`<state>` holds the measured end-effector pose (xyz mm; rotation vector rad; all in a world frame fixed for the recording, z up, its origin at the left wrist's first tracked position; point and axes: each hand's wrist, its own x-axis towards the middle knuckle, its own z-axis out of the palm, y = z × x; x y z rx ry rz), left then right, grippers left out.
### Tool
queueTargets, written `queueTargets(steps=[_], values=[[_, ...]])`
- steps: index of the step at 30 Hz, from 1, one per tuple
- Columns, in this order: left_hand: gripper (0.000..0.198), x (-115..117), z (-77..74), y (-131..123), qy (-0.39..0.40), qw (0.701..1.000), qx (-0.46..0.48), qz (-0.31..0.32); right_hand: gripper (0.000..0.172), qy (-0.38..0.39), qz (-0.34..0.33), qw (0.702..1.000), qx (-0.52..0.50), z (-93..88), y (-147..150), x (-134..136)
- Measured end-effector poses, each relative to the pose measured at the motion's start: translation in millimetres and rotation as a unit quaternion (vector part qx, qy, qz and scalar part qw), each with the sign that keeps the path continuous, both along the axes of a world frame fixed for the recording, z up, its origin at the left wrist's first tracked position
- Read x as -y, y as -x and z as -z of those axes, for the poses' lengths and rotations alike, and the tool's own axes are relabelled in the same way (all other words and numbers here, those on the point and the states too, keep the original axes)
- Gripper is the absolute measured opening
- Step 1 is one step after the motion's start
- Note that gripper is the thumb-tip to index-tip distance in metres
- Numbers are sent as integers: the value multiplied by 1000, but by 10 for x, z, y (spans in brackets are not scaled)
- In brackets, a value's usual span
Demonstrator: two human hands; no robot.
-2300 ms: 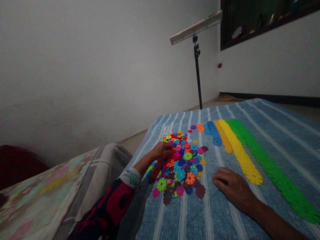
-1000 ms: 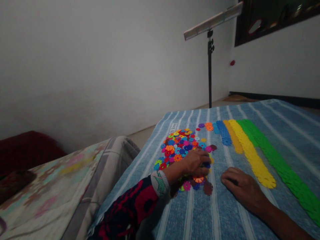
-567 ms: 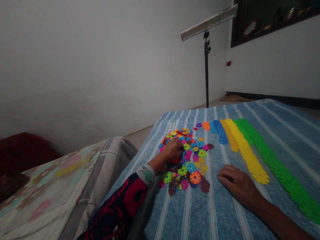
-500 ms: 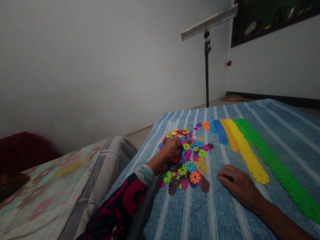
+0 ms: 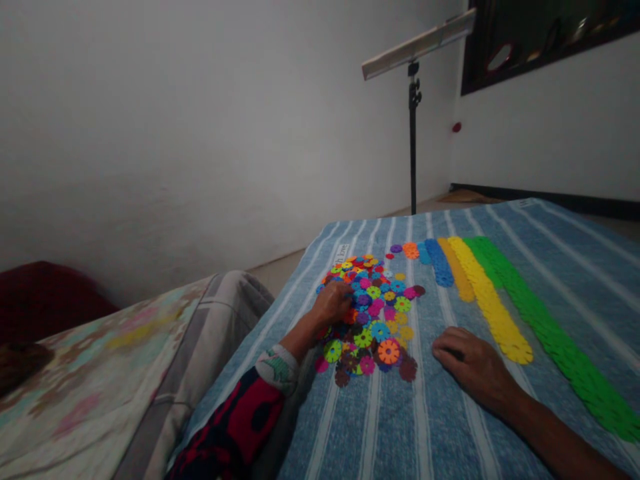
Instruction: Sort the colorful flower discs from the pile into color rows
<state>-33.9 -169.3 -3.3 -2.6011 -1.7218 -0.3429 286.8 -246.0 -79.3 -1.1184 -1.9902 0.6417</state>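
A loose heap of colourful notched plastic discs (image 5: 380, 331) lies on the striped blue cloth (image 5: 345, 433). My left hand (image 5: 333, 304) reaches into the heap's left side, fingers bent down and closed among the discs; whatever is between the fingertips is hidden. To the right of the heap, my right hand (image 5: 467, 363) rests on the cloth, its fingers curled in, with nothing visible in them. Beyond it run overlapping rows of discs sorted by colour: a long green row (image 5: 555, 340), a yellow row (image 5: 487, 300), a shorter amber row (image 5: 459, 273) and a blue row (image 5: 440, 264).
Small groups of light blue discs (image 5: 424, 253), orange discs (image 5: 411, 251) and a purple disc (image 5: 396, 249) sit at the far side. A lamp stand (image 5: 413, 147) rises behind the cloth. A bed with a patterned cover (image 5: 110, 373) is at left, beside the wall.
My left hand has shifted slightly left and nearer to me over the heap, its fingers now more drawn together. My right hand stays in place.
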Motion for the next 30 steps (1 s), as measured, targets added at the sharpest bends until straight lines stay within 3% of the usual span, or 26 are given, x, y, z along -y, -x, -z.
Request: queueTargets(steps=[4, 12, 21, 24, 30], values=[[20, 81, 84, 179, -10, 996, 30, -84, 25, 1, 0, 1000, -1, -4, -1, 3], [21, 280, 137, 407, -61, 974, 150, -158, 24, 1, 4, 1000, 6, 7, -24, -3], [25, 351, 374, 768, -113, 861, 362, -339, 24, -5, 16, 1000, 24, -54, -15, 9], [25, 326, 412, 795, -114, 844, 394, -345, 24, -12, 24, 999, 29, -72, 2, 14], [31, 289, 446, 655, -87, 850, 422, -303, 23, -31, 44, 997, 50, -97, 22, 16]])
